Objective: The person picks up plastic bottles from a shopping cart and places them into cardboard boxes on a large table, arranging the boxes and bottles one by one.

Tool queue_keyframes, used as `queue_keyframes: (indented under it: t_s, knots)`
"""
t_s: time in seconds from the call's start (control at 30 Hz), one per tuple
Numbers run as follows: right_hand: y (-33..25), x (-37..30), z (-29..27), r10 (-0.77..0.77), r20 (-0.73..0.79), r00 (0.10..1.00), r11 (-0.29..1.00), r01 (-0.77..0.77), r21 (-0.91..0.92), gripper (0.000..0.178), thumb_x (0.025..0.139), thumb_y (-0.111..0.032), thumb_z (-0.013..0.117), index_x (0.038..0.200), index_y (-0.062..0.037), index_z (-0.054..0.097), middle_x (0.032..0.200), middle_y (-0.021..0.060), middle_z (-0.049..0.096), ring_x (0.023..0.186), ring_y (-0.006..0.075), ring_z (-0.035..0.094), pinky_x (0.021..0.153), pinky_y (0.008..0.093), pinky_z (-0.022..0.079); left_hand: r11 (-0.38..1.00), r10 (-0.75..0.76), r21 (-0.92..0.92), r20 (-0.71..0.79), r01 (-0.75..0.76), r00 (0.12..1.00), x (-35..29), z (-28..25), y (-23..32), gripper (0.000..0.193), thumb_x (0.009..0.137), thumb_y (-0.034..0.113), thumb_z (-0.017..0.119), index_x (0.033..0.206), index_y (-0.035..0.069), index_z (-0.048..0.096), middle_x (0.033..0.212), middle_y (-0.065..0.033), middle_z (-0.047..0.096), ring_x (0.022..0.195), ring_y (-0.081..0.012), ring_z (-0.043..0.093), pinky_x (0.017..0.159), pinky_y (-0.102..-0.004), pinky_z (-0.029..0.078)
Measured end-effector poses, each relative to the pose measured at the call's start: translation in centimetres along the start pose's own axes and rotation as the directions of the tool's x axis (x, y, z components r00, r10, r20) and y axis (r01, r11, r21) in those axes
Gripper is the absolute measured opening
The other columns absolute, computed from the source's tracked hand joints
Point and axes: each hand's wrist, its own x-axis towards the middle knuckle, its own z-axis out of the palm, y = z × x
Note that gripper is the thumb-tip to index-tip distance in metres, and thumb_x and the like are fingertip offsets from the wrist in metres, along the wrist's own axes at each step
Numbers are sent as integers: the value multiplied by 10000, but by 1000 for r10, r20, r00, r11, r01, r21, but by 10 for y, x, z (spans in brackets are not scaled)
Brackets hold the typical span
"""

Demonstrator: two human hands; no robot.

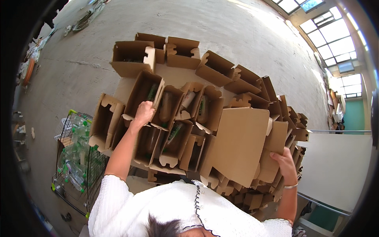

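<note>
My left hand (145,112) is closed at the near edge of an open cardboard box (138,87), fingers curled over its wall. A bottle with green on it (152,93) lies inside that box. My right hand (285,162) grips the edge of a brown cardboard box (275,152) on the right, thumb on top and the other fingers hidden. A large flat cardboard panel (241,144) lies between my hands. Beside my left hand, several open boxes hold bottles, among them a clear bottle (166,107) and one with a green label (203,110).
More open boxes (183,53) stand in a row along the far side, and others crowd the right. A black wire cart (92,170) with clear, green-capped bottles (75,158) stands at the left. A white panel (335,170) is at the right, and grey concrete floor (177,19) lies beyond.
</note>
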Motion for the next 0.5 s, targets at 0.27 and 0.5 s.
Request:
queue_keyframes:
  t_s: [0.27,0.5]
  knots:
    - [-47,30,-51,-130,24,991,880,127,-457,122,892,-15,587,999,44,584,707,36,498,653,109,424,606,291,405,963,256,191,-403,-192,879,27,-15,143,585,826,-26,673,1386,60,524,1468,-145,469,1379,-314,422,1121,-368,418]
    - [-63,40,-51,-91,136,987,774,155,-614,405,831,-12,596,1236,0,584,810,284,552,736,455,528,657,412,486,756,633,260,-62,-600,771,191,84,204,417,842,0,588,1259,13,609,1341,-165,578,1323,-316,488,1133,-401,388]
